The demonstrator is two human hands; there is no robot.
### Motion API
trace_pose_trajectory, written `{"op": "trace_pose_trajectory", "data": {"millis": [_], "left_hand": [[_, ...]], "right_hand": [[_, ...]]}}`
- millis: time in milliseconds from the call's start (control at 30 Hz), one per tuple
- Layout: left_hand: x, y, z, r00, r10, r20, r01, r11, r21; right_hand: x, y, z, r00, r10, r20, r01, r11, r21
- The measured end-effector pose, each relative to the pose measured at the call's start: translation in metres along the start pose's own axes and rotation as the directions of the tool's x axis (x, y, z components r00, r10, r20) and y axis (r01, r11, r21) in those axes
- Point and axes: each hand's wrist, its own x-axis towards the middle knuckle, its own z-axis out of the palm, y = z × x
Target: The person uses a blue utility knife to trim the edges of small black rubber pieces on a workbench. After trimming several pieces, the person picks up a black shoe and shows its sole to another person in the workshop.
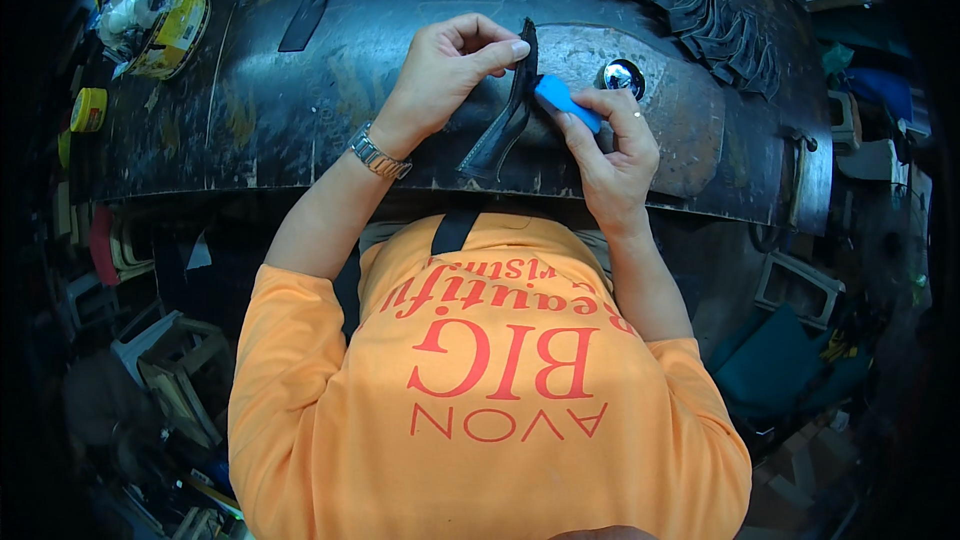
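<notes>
A dark, stitched leather-like strap (497, 136) stands up from the work table, its lower part split into two tails. My left hand (437, 72) pinches its upper end between thumb and fingertips. In my right hand (614, 152) is a small blue-handled tool (566, 104), gripped between thumb and fingers. Its dark tip meets or nearly meets the strap's right side; whether it is a brush I cannot tell. Just beyond the right hand, a small round shiny metal dish (622, 76) sits on a worn flat board (690, 140).
Many similar dark straps (690, 10) lie overlapping along the far right. A single dark piece (307, 8) lies at the far left of the table (290, 130). A yellow tub (180, 35) with plastic wrap and a small yellow container (89, 109) stand by the left edge.
</notes>
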Motion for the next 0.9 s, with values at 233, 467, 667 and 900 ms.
{"op": "trace_pose_trajectory", "data": {"millis": [233, 467, 667, 900], "left_hand": [[0.001, 0.001, 0.002, 0.998, 0.052, -0.031, -0.050, 0.997, 0.056], [-0.006, 0.009, 0.012, 0.988, 0.152, -0.039, -0.142, 0.972, 0.188], [-0.007, 0.011, 0.018, 0.986, 0.164, -0.042, -0.154, 0.971, 0.183], [-0.008, 0.010, 0.021, 0.979, 0.197, -0.059, -0.178, 0.956, 0.234]], "right_hand": [[-0.009, -0.003, 0.000, 0.998, 0.055, 0.039, -0.056, 0.998, 0.016], [-0.007, -0.009, -0.003, 1.000, 0.001, -0.022, -0.002, 0.999, -0.042], [-0.008, -0.011, 0.000, 1.000, -0.003, 0.010, 0.003, 1.000, -0.029], [-0.007, -0.016, -0.002, 0.997, -0.027, 0.068, 0.032, 0.998, -0.061]]}}
